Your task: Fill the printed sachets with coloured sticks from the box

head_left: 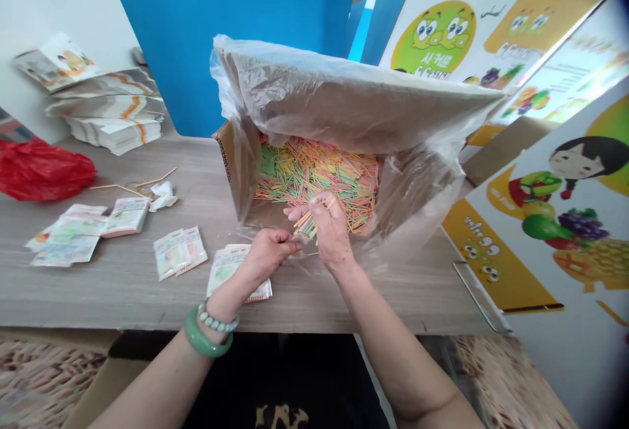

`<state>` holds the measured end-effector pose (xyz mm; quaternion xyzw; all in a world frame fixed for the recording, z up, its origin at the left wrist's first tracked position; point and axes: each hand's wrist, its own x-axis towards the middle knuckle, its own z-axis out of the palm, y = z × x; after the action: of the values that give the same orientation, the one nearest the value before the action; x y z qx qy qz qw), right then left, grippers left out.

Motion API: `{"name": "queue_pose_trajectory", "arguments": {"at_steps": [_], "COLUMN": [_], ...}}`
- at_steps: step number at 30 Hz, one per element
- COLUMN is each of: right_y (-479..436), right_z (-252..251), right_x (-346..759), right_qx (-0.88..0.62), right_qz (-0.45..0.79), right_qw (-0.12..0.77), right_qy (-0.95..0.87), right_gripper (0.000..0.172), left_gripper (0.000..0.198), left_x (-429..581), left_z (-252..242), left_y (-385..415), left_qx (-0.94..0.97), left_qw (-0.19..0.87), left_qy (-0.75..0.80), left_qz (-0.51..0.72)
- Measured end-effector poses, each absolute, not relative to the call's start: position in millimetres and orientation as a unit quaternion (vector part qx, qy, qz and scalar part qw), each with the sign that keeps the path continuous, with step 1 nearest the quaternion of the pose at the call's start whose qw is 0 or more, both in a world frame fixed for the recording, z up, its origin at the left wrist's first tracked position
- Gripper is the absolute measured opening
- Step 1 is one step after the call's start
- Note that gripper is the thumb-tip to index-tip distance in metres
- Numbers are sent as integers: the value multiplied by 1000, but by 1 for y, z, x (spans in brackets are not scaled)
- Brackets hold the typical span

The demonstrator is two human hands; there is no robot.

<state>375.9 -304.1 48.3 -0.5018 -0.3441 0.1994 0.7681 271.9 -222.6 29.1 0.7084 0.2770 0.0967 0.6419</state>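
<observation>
A cardboard box (228, 170) lined with clear plastic holds a heap of thin coloured sticks (319, 170) in green, yellow, orange and pink. At the box's front edge, my right hand (330, 229) is closed around a small bunch of these sticks. Just left of it, my left hand (270, 253) pinches the edge of what looks like a small clear packet (301, 238), mostly hidden by the fingers. The sticks' lower ends meet the packet; whether they are inside I cannot tell. Beneath my left wrist lie small printed packets (226, 268).
More packets (181, 251) lie to the left, with stacked packets (125, 216) beyond. Farther left are a crumpled tissue (163, 196), a red plastic bag (44, 170) and piled folded cartons (113, 111). Large printed boxes (555, 206) stand on the right, a blue panel (236, 10) behind.
</observation>
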Motion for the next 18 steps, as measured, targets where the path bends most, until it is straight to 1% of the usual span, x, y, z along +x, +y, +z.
{"name": "queue_pose_trajectory", "arguments": {"at_steps": [5,8,10,12,16,18], "right_y": [-306,-306,-307,-308,-312,-313], "right_z": [44,40,28,8,-32,-41], "right_x": [382,390,395,397,394,392], "right_qx": [-499,-474,-484,-543,-680,-703], "right_qz": [214,193,164,155,212,215], "right_qw": [786,815,818,775,621,591], "right_qy": [-295,-271,-265,-284,-326,-331], "right_gripper": [23,21,19,15,4,5], "left_gripper": [35,31,27,24,19,18], "left_x": [270,268,267,264,261,261], "left_z": [28,22,19,17,18,20], "left_y": [-222,-218,-214,-211,-212,-215], "left_qx": [697,690,687,682,670,667], "left_qw": [674,672,665,667,681,684], "left_qy": [226,247,266,267,241,236], "left_qz": [94,108,121,138,173,178]}}
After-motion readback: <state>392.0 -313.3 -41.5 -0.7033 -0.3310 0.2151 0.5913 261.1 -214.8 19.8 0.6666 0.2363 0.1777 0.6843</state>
